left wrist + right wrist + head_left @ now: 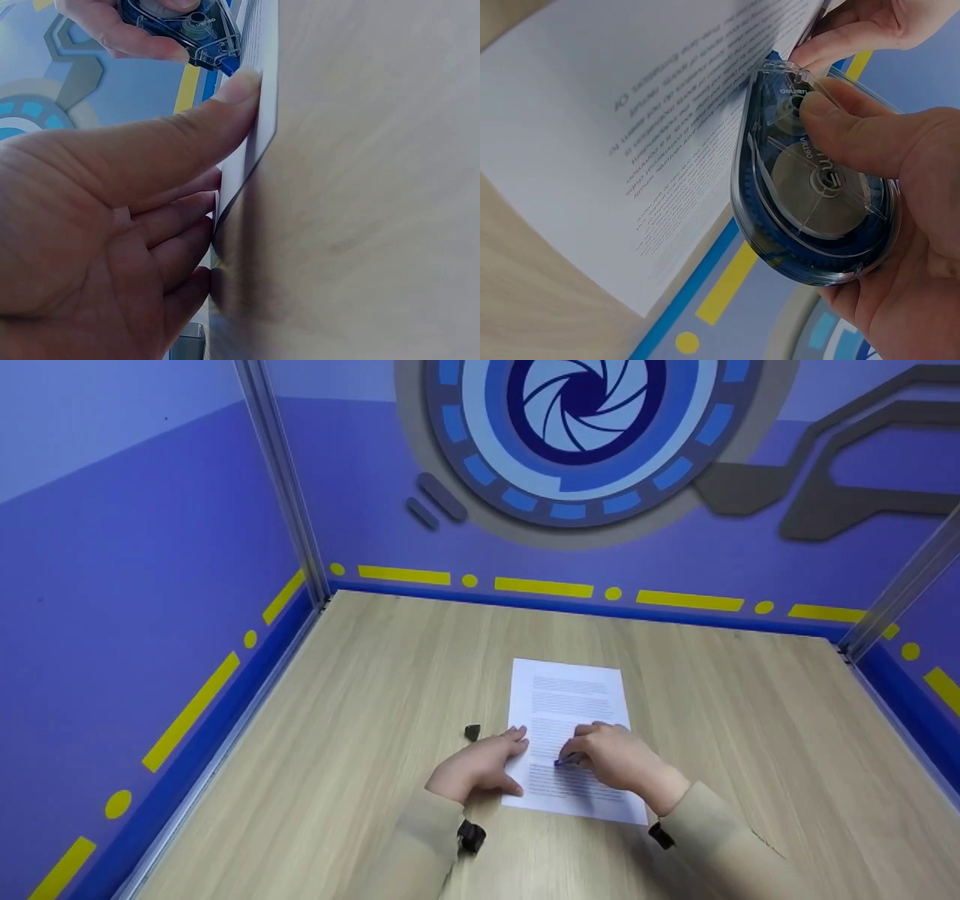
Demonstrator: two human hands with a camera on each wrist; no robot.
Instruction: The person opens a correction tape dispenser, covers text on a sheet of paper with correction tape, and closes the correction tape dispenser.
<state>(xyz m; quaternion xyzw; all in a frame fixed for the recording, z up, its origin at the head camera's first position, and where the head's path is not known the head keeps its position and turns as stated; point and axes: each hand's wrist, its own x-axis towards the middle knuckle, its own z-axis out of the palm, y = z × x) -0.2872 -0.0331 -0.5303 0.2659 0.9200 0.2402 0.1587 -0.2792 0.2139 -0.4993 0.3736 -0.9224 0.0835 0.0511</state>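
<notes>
A printed sheet of paper (577, 705) lies on the table, covered with lines of text. My right hand (626, 757) grips a clear and dark-blue correction tape dispenser (817, 180), thumb on its side. In the right wrist view its blue tip (772, 57) meets the page among the printed lines. The left hand (480, 765) rests at the sheet's left edge, thumb and fingertips spread along it. In the left wrist view the left thumb (180, 142) touches the paper's margin, and the edge bows up slightly there.
A small dark object (472, 732) sits on the wooden table (375, 697) just left of the sheet, beyond the left hand. Blue printed panels (360, 495) wall the back and sides, with metal posts (285, 472) at the corners.
</notes>
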